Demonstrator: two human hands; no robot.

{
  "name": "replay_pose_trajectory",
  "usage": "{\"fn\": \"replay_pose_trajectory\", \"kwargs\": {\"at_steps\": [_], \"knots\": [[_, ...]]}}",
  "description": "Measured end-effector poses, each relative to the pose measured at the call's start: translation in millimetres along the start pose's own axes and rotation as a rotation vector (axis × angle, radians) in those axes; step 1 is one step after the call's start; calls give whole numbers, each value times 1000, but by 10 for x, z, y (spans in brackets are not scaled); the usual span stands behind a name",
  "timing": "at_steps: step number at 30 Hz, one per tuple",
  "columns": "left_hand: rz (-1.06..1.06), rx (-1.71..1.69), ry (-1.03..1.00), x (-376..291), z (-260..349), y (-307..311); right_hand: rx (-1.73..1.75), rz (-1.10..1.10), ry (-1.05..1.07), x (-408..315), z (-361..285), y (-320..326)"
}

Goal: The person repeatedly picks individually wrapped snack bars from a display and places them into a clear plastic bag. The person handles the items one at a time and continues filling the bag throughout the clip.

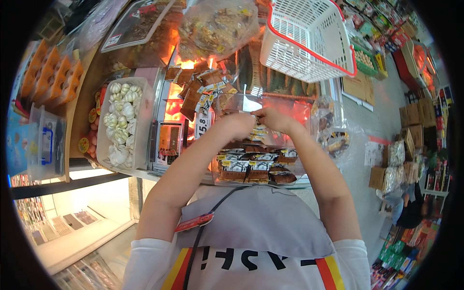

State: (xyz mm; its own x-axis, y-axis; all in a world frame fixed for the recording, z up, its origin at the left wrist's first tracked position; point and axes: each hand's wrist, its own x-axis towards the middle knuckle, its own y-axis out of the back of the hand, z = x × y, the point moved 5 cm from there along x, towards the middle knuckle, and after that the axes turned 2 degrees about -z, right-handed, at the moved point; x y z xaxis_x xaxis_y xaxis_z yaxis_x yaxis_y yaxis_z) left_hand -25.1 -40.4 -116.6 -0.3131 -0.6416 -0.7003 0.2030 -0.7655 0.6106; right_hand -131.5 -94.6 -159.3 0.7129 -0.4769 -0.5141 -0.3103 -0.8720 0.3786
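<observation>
My left hand [241, 125] and my right hand [274, 119] meet above a clear plastic bin [301, 161]. The left fingers are curled and mostly hidden from this angle. Between right thumb and fingers I see a small brown snack packet [258, 117], only partly visible. Rows of brown and white snack packets [244, 166] stand in the near part of the bin, with yellowish packets [258, 134] just below my hands. Beyond my left hand, more brown packets [204, 88] lie in a loose heap beside a price sign [202, 125].
A white basket with red rim [308, 43] stands at the back right, near a large clear bag of food [219, 27]. To the left are a tub of garlic bulbs [99, 127] and orange egg trays [50, 74]. Bagged packets [335, 141] lie right. A person [411, 206] is far right.
</observation>
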Motion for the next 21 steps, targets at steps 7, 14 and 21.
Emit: {"fn": "replay_pose_trajectory", "kwargs": {"at_steps": [7,14,21], "knots": [[526,-4,-110,12,115,459,88,158,89,143,-116,-199],[507,-187,-166,183,97,189,-161,130,-67,-119,-94,-176],[209,208,-189,154,251,-15,361,220,294,-2041,-303,738]]}}
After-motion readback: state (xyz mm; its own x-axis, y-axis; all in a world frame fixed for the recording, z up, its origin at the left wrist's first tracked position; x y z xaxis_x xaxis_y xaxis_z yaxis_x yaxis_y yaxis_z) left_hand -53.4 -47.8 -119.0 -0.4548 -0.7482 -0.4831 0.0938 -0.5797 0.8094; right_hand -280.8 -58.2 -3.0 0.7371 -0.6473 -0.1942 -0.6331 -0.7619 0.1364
